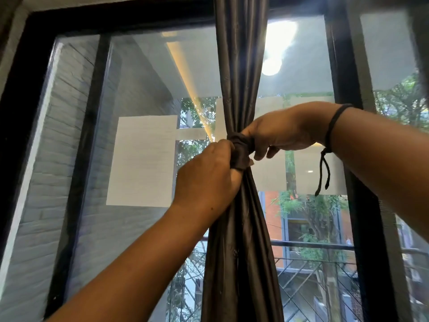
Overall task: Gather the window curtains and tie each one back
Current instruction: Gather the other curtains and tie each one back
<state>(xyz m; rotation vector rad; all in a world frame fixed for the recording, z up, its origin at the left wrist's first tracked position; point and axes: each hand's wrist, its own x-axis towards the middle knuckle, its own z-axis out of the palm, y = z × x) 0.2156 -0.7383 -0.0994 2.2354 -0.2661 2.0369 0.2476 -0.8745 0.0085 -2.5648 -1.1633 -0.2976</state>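
Note:
A dark grey-brown curtain (pixel 241 66) hangs gathered into a narrow column in the middle of the window. A band of the same dark cloth, the tie-back (pixel 241 147), is wrapped and knotted around it at mid height. My left hand (pixel 206 180) grips the tie-back and the curtain from the left, fingers closed on the cloth. From the right, my right hand (pixel 278 133) pinches the knot with thumb and forefinger. A black cord bracelet (pixel 332 126) sits on my right wrist with its ends dangling.
The black window frame (pixel 343 66) has uprights left and right of the curtain. A white sheet of paper (pixel 141 159) is stuck on the left pane. Outside are a balcony railing (pixel 311 245), trees and buildings.

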